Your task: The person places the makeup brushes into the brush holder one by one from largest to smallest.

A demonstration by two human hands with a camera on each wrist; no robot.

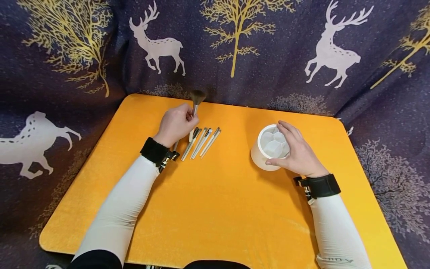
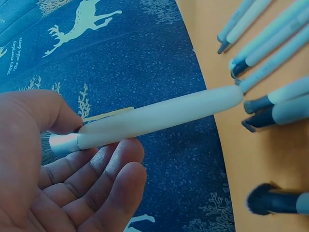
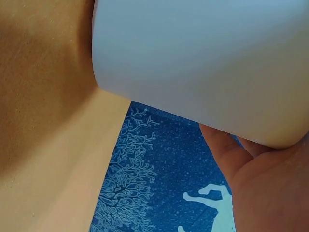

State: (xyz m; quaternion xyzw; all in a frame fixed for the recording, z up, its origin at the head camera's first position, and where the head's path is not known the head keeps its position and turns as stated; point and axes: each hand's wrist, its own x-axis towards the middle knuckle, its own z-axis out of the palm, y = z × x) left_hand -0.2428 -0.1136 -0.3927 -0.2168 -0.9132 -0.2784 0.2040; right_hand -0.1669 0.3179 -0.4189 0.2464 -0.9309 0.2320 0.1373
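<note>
In the head view my left hand (image 1: 176, 125) pinches a large makeup brush (image 1: 197, 96) with dark fluffy bristles pointing up and away. The left wrist view shows its thick white handle (image 2: 183, 112) between thumb and fingers, with the silver collar near the thumb. Several slimmer makeup brushes (image 1: 211, 142) with pale handles lie side by side on the table, just right of that hand. My right hand (image 1: 299, 153) grips a white round brush holder (image 1: 260, 160) by its right side, thumb on the near side. Clear dividers split its inside; no brushes show in it.
The table (image 1: 215, 209) has an orange-yellow cover and rounded corners. A dark blue cloth (image 1: 285, 45) with white deer and gold trees hangs behind and along the sides. A fluffy dark brush (image 2: 263, 199) lies below the others in the left wrist view.
</note>
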